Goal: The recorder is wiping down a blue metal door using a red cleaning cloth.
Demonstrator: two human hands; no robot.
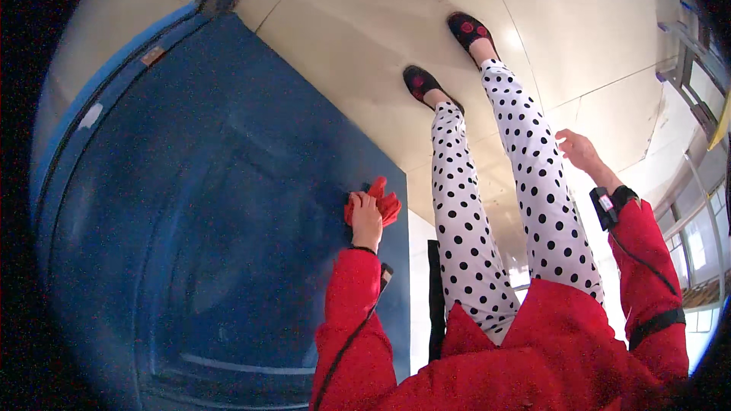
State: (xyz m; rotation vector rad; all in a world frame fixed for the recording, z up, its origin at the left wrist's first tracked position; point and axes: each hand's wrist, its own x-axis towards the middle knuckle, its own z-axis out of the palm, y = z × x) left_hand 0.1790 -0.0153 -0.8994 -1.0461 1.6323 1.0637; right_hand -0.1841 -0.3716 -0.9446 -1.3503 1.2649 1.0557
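My left hand [366, 221] is closed around a crumpled red cloth [387, 207] and presses it to the blue door [251, 175], close to the door's free edge. A small dark part shows just behind the cloth; most of it is covered, so I cannot tell its kind. My right hand [581, 151] hangs beside my right leg, its fingers loosely bent and apart, with nothing in them.
Pale floor tiles [365, 23] lie under my feet. The blue door frame [114, 84] curves along the left. At the far right stands a metal frame [697, 68] with a yellow part. Cabled devices [605, 208] are strapped to my arms.
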